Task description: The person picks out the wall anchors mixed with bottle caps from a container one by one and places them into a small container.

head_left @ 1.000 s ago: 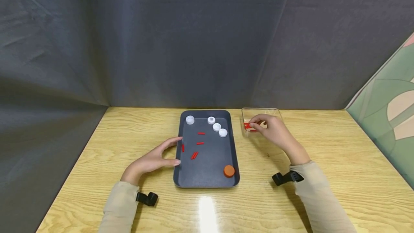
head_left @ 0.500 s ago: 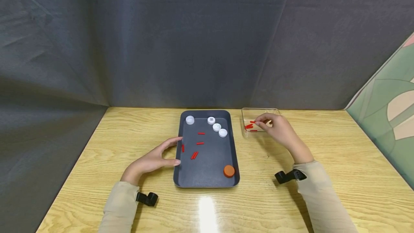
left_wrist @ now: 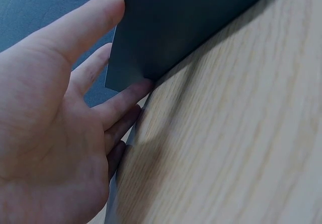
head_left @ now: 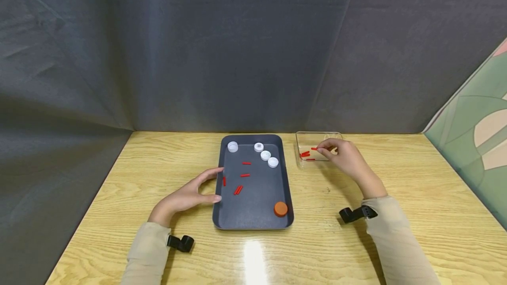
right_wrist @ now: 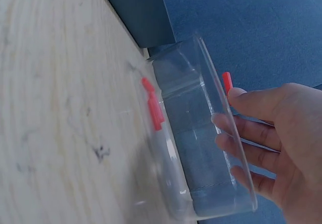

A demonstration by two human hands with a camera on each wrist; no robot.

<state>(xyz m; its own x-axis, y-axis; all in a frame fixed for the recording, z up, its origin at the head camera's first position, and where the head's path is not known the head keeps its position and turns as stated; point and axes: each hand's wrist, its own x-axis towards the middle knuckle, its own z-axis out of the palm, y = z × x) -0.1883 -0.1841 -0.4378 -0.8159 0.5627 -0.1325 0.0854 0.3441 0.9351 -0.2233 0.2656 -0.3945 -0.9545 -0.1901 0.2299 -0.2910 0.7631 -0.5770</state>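
Note:
My right hand pinches a small red stick between thumb and index finger, above the clear plastic box. In the right wrist view that red stick rises past the box's rim, while the other fingers show through the clear wall. More red sticks lie in the box's left part. My left hand rests at the left edge of the dark grey tray, thumb and fingers spread apart. The left wrist view shows its fingertips against the tray wall.
Inside the tray lie several red sticks. A clear-white cap sits at its back left, several white caps at the back right, an orange cap at the front right. A dark curtain stands behind the wooden table.
My right hand has drawn back slightly to the right and lifted a red stick from the pile in the box. The left hand and the tray have stayed put.

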